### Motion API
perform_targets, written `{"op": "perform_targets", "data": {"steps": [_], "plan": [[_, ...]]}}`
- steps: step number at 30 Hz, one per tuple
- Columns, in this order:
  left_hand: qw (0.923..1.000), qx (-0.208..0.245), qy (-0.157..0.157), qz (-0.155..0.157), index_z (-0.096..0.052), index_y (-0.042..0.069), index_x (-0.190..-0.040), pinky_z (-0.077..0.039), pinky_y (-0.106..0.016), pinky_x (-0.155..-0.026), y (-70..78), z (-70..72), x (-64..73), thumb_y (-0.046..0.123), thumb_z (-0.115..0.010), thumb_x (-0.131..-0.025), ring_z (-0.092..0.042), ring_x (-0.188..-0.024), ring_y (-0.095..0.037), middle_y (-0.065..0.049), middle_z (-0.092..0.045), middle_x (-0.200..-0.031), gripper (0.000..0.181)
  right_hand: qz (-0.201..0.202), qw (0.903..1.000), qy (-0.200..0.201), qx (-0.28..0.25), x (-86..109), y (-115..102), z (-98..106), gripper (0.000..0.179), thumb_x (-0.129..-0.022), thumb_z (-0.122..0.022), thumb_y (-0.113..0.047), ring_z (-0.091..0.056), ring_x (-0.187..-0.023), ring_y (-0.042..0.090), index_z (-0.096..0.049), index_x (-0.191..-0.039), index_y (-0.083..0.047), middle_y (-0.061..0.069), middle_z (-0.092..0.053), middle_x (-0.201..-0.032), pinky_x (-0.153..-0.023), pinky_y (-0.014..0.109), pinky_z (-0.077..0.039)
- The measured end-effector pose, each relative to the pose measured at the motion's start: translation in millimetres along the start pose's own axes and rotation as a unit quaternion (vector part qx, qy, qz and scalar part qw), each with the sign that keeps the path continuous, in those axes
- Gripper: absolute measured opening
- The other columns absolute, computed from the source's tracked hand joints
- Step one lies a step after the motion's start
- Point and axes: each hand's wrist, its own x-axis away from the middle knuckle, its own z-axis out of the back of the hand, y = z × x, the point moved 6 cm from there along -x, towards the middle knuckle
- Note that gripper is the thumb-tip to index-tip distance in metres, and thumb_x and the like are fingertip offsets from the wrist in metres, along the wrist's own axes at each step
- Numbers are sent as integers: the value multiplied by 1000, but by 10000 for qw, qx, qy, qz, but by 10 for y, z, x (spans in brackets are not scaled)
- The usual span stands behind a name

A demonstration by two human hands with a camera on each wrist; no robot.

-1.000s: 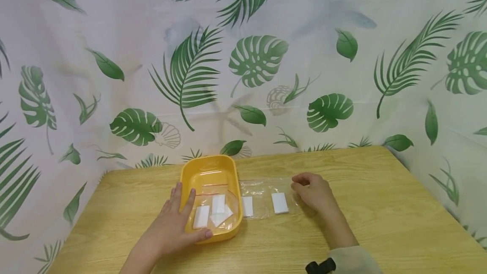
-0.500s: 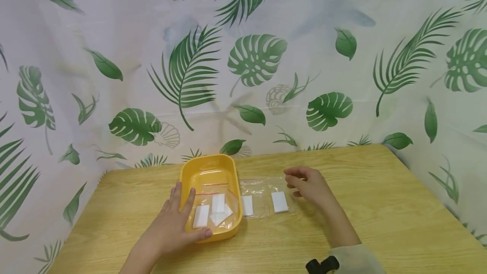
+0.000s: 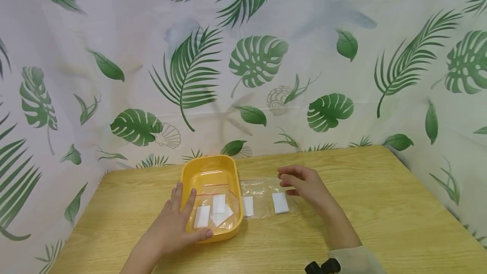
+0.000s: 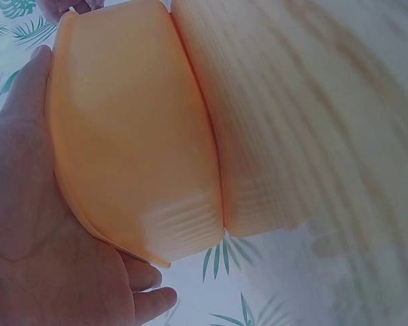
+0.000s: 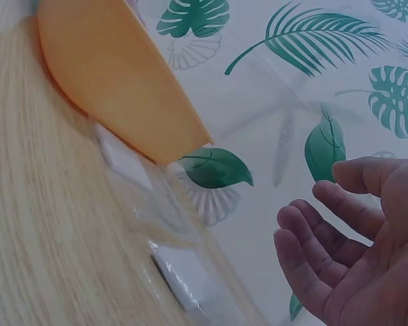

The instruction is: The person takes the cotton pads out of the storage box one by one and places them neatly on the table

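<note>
A yellow plastic tray (image 3: pixel 210 176) with rounded corners stands left of the middle of the table. Spread over its left side and near rim is my left hand (image 3: pixel 171 229); the left wrist view shows the palm (image 4: pixel 20 210) against the rim. Inside lie several clear zip bags with red seal lines and white rectangular pieces (image 3: pixel 202 216). To the right of the tray, clear plastic bags (image 3: pixel 262 187) lie flat on the table, with two white pieces (image 3: pixel 280 203) visible. Just over their far right end hovers my right hand (image 3: pixel 310 187), fingers loosely bent, holding nothing.
The wood-grain table (image 3: pixel 380 206) extends on both sides of the tray. A leaf-printed cloth (image 3: pixel 258 130) hangs behind and beside it. A black device (image 3: pixel 322 267) sits at the right sleeve.
My right hand has moved left from the bags' right edge to above their far part, and its fingers have spread a little. The left hand, tray and bags stay put.
</note>
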Motion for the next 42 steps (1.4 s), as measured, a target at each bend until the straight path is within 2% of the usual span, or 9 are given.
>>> {"op": "perform_targets", "data": {"steps": [6, 12, 18, 23, 34, 42], "plan": [[10000, -10, 63, -23, -17, 13, -160, -22, -64, -117, -33, 17, 34, 86, -54, -75, 4, -152, -43, -22, 13, -165, 119, 5, 9994, -219, -270, -38, -63, -206, 40, -99, -63, -22, -68, -101, 22, -59, -130, 3, 19, -64, -125, -87, 37, -59], [9999, -36, 92, -120, -16, 13, -161, -21, -62, -118, -21, 10, 16, 86, -54, -76, 4, -153, -41, -22, 12, -165, 118, 63, 9977, -310, -593, -124, -255, -477, 34, -100, -62, -21, -67, -104, 24, -62, -129, -2, 19, -63, -126, -87, 37, -59], [10000, -53, 62, 24, -17, 16, -161, -24, -63, -116, -38, 8, -17, 87, -55, -74, 1, -152, -43, -20, 13, -166, 118, 256, 9922, -528, -1100, -203, -434, -789, 36, -100, -62, -21, -67, -105, 29, -60, -130, -2, 20, -64, -126, -87, 39, -59], [10000, 25, 21, 29, -16, 17, -161, -26, -65, -115, -44, -18, -20, 88, -54, -73, 1, -152, -43, -19, 12, -166, 119, 79, 9906, -696, -1179, -193, -409, -977, 36, -100, -62, -19, -67, -105, 28, -60, -130, -1, 19, -65, -124, -86, 38, -59], [9998, -79, 136, -99, -18, 15, -161, -24, -63, -117, -23, 21, 2, 87, -54, -74, 0, -152, -44, -22, 9, -166, 118, 49, 9871, -977, -1271, -178, -350, -1174, 37, -101, -59, -19, -66, -106, 26, -57, -134, -3, 18, -64, -126, -89, 41, -58], [9998, -73, 155, -113, -18, 15, -161, -25, -64, -116, -19, 32, -8, 87, -54, -74, 1, -152, -43, -21, 9, -166, 118, -44, 9844, -1156, -1325, -162, -331, -1321, 50, -100, -60, -18, -62, -114, 24, -46, -147, -8, 17, -55, -141, -96, 40, -55]]}}
